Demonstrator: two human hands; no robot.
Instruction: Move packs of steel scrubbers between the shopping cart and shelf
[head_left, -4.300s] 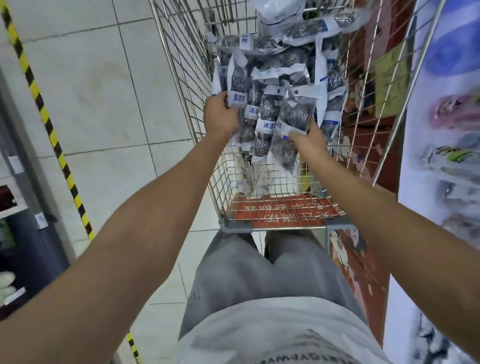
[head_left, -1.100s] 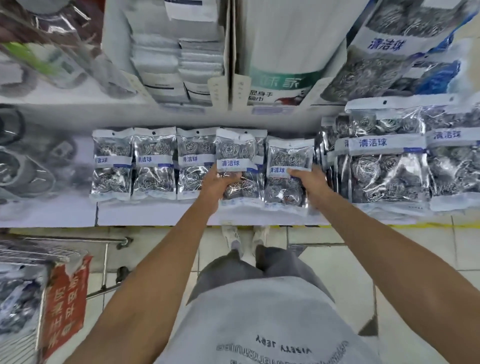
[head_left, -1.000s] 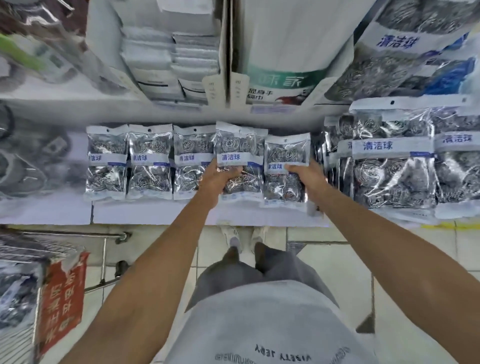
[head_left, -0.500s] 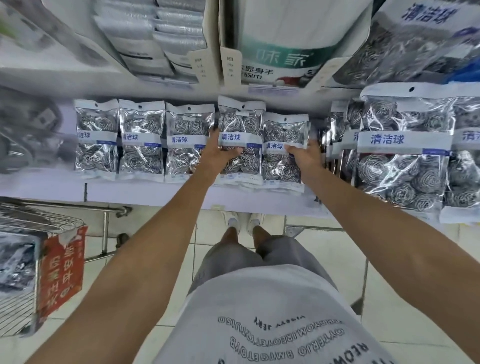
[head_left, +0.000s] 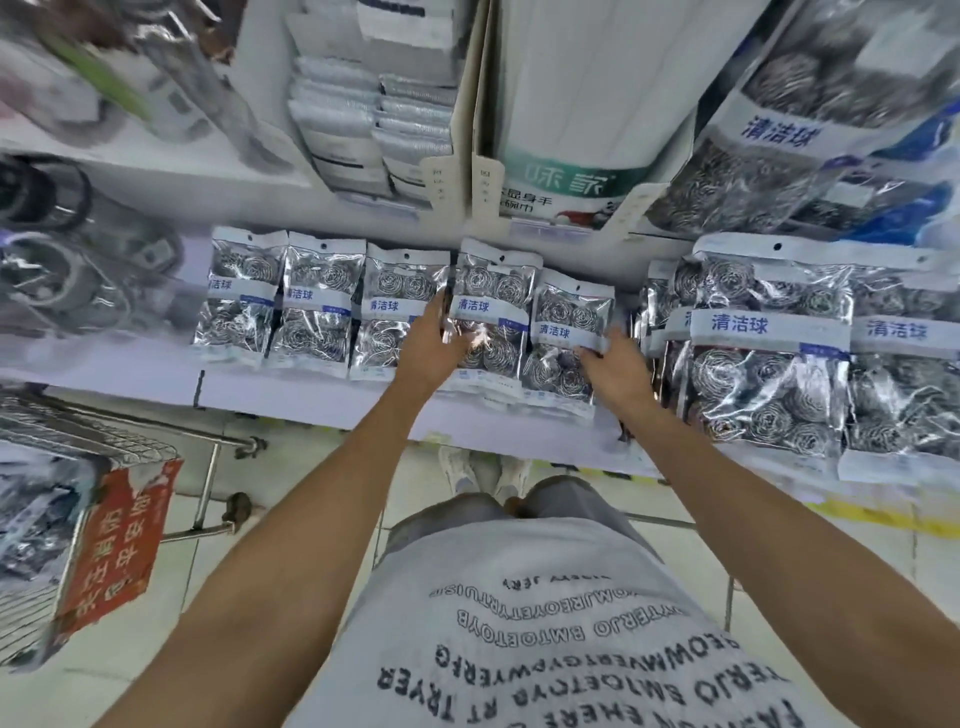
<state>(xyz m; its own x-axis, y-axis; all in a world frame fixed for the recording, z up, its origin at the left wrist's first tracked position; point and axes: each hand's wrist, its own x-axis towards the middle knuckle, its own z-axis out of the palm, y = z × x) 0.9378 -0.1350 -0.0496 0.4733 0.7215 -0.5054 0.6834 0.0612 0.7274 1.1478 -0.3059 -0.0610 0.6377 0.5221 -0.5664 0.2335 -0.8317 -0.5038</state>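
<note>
Cart (head_left: 78, 467) at far left, wire basket with a red sign (head_left: 111, 545) hanging on its end, scrubber packs inside blurred. Shelf (head_left: 311, 400) runs across the middle, white lip. On it, left to right: three small scrubber packs (head_left: 322, 306) standing upright side by side, touching. Next, fourth pack (head_left: 491, 312), upright, gripped by left hand (head_left: 431, 348): thumb on the front at its left edge, fingers curled behind it, not visible. Pack's lower part sits just above the shelf lip; cannot tell if it rests on the shelf. Just beside it, fifth pack (head_left: 569, 338), tilted slightly, lower than the fourth, overlapping its right edge. Right hand (head_left: 618, 364) holds this one at its lower right, fingers (head_left: 589, 353) curled against the front around the white label band, thumb hidden. More pack bottoms show beneath these two. Further right, large scrubber packs (head_left: 769, 353) standing in a row, close to the right hand. Upper shelf above holds folded cloth stacks (head_left: 374, 119), a white-green box (head_left: 571, 130), more big scrubber bags (head_left: 769, 130). Person's grey shirt (head_left: 545, 623) with printed text at bottom, tile floor (head_left: 156, 649) underneath.
</note>
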